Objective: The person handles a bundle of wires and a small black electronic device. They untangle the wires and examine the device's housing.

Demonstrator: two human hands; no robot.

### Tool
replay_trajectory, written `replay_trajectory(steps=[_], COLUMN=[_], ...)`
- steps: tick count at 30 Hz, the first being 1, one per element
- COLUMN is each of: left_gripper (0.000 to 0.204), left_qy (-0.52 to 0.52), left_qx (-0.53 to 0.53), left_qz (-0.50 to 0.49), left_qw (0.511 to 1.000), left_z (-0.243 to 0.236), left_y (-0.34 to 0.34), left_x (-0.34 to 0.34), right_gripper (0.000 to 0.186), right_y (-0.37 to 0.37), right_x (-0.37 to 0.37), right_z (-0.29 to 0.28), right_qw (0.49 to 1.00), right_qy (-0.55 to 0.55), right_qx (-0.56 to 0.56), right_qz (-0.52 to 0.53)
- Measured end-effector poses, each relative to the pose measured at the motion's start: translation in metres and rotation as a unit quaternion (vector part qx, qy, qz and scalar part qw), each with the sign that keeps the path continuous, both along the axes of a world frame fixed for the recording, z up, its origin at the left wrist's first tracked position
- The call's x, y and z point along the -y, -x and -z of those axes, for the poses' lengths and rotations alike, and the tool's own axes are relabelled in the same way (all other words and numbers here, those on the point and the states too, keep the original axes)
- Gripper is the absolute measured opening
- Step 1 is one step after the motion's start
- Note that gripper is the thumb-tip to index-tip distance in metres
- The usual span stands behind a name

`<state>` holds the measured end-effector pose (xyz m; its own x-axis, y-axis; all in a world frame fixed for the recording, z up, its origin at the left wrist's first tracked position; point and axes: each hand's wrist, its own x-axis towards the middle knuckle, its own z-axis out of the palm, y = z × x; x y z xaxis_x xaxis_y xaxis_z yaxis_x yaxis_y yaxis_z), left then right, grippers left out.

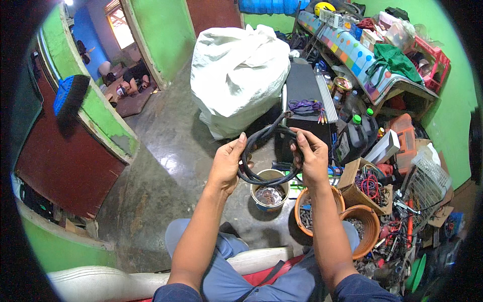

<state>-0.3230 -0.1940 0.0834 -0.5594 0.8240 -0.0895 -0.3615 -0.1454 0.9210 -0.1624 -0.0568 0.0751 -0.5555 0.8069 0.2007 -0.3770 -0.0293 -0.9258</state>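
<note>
Two hands of ours hold up one coiled black cable (261, 181) at the centre of the frame. Our left hand (227, 160) grips the left side of the loop, thumb uppermost; our right hand (314, 155) grasps the right side, its fingers bent around the strands. The coil hangs over a small pail (269, 205), whose contents we cannot make out clearly.

Right of the pail, in the lower right of the frame, we see two orange buckets (300, 227) of small parts and a cardboard box (350, 173) filled with wires. Above our hands, a big white sack (236, 75) stands at upper centre, and a purple cord (304, 106) lies on a dark case (302, 83) just right of it. A blue broom head (69, 95) shows at upper left, near a doorway through which we see a person (133, 79) lying down.
</note>
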Motion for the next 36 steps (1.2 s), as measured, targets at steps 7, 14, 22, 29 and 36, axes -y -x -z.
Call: replay_trajectory(steps=[7, 14, 22, 29, 36], left_gripper=[0.028, 0.03, 0.027, 0.052, 0.033], left_qy=[-0.085, -0.039, -0.219, -0.037, -0.065], left_qx=[0.175, 0.194, 0.222, -0.173, -0.008], left_qz=[0.044, -0.065, -0.145, -0.021, -0.034], left_qw=[0.98, 0.978, 0.939, 0.984, 0.997], left_z=[0.009, -0.007, 0.008, -0.011, -0.001], left_y=[0.002, 0.014, 0.068, -0.03, -0.009], left_x=[-0.002, 0.011, 0.041, -0.002, 0.005], right_gripper=[0.03, 0.032, 0.049, 0.043, 0.024], right_y=[-0.006, -0.014, -0.026, -0.015, 0.011], right_x=[0.002, -0.004, -0.037, -0.011, 0.013], right_z=[0.006, 0.006, 0.004, 0.013, 0.016], right_qw=[0.981, 0.937, 0.844, 0.894, 0.942], right_qy=[0.158, 0.263, 0.363, 0.332, 0.264], right_qx=[-0.102, -0.216, -0.396, -0.258, -0.182], right_qz=[-0.048, -0.071, -0.014, -0.153, -0.104])
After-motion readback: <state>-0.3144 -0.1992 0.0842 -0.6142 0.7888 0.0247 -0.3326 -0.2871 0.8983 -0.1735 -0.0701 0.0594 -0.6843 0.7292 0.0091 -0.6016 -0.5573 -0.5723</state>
